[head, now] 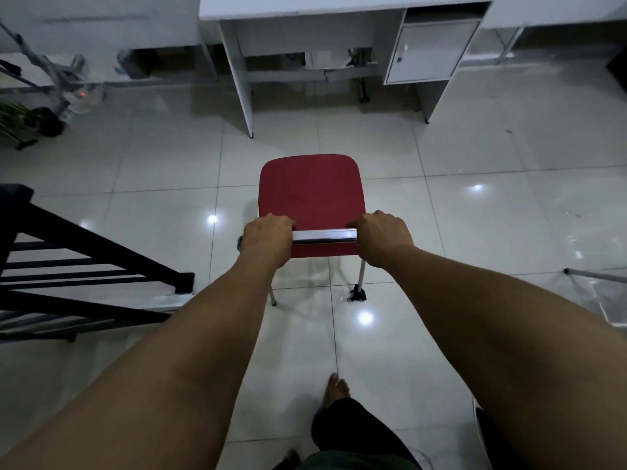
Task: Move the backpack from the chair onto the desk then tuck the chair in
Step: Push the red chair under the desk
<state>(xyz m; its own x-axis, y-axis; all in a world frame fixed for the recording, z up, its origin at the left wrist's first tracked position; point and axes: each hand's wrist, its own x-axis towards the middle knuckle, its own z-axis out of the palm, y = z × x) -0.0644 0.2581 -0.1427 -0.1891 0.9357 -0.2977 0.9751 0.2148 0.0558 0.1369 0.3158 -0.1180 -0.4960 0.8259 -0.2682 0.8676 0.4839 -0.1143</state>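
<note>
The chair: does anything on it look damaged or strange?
Yes. On the red chair, the right rear leg's foot carries a ragged black lump, like a torn cap, while the left rear leg ends bare. Both hands, left and right, grip the chrome back bar.

Dim indoor view. Overhead lamps show as small white glare spots on the glossy pale tiled floor [475,157]. The chrome top rail of the red chair [324,235] gleams. Wide-angle distortion bends edges; far corners look soft and blurred.
</note>
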